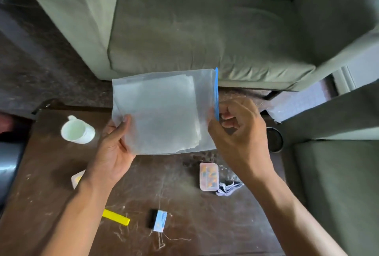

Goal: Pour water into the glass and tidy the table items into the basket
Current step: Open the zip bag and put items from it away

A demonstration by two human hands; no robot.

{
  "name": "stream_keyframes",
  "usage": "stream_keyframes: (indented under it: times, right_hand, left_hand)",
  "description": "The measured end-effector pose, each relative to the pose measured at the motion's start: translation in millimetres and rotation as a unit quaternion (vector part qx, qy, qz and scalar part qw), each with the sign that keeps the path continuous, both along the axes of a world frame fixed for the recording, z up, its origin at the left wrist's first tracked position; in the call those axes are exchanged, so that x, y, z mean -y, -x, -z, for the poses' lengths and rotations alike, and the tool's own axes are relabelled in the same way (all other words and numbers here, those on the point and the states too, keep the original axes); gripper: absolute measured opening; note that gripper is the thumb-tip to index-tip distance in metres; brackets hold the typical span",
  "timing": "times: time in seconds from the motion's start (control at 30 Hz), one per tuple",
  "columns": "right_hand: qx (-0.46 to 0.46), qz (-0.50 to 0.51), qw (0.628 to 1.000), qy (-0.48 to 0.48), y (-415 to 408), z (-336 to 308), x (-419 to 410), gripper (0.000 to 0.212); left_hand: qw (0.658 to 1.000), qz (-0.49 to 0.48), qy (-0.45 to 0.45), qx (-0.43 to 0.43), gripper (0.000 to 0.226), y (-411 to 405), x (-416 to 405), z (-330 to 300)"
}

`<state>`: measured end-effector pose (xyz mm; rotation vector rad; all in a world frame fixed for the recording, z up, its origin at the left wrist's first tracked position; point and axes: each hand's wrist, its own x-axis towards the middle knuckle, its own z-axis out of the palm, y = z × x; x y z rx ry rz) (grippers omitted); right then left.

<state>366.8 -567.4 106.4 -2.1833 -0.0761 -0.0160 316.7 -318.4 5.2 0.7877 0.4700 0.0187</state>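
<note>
- Bag [164,110]: clear plastic, with a blue zip strip along its right edge and a pale sheet inside; I hold it flat in the air above the far part of the table [205,225], in front of the sofa [194,26].
- Left hand [114,149]: I grasp the bag's lower left corner, thumb on the near face and fingers behind it.
- Right hand [238,130]: I pinch the bag's right edge at the blue strip, with the other fingers curled.
- Cup [77,130]: white, upright on the table's far left, just left of my left hand.
- Box [208,176]: small, clear-lidded, with orange bits inside; it lies on the table below the bag, touching a crumpled cloth [228,188] on its right.
- Yellow bar [117,217]: lies near the table's front, partly hidden by my left forearm.
- Small packet [160,220]: lies to the right of the yellow bar.
</note>
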Motion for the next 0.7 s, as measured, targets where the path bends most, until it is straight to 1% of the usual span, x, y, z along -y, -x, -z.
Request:
stream_keyframes:
  times: [0.07,0.13,0.2,0.3,0.4,0.5,0.57,0.67,0.7]
  right_hand:
    - [0.007,-0.010,1.000,-0.012,0,3,17,0.023]
    - [-0.030,-0.040,0.994,-0.096,-2,7,32,0.036]
    - [-0.090,-0.040,0.982,-0.163,-6,14,44,0.044]
    - [-0.155,-0.012,0.962,-0.224,-12,25,55,0.037]
    - [-0.168,-0.006,0.951,-0.259,-18,31,63,0.032]
    - [-0.176,-0.010,0.955,-0.238,-20,35,68,0.033]
    - [-0.180,-0.012,0.962,-0.207,-21,38,70,0.037]
    - [-0.200,-0.020,0.967,-0.155,-21,43,74,0.060]
    - [-0.205,-0.024,0.968,-0.140,-20,44,74,0.059]
  left_hand:
    - [1.000,0.016,0.007,-0.003,0.041,-6,11,3]
    - [0.999,0.030,0.011,-0.017,0.042,-12,21,5]
    - [0.998,0.054,0.019,-0.028,0.044,-15,29,7]
    - [0.995,0.080,0.053,-0.030,0.049,-18,37,10]
    - [0.991,0.100,0.074,-0.044,0.044,-21,40,15]
    - [0.987,0.120,0.096,-0.046,0.045,-23,41,20]
    - [0.985,0.127,0.110,-0.049,0.054,-22,43,23]
    - [0.983,0.127,0.118,-0.064,0.056,-21,47,28]
    - [0.983,0.127,0.117,-0.069,0.056,-21,48,30]
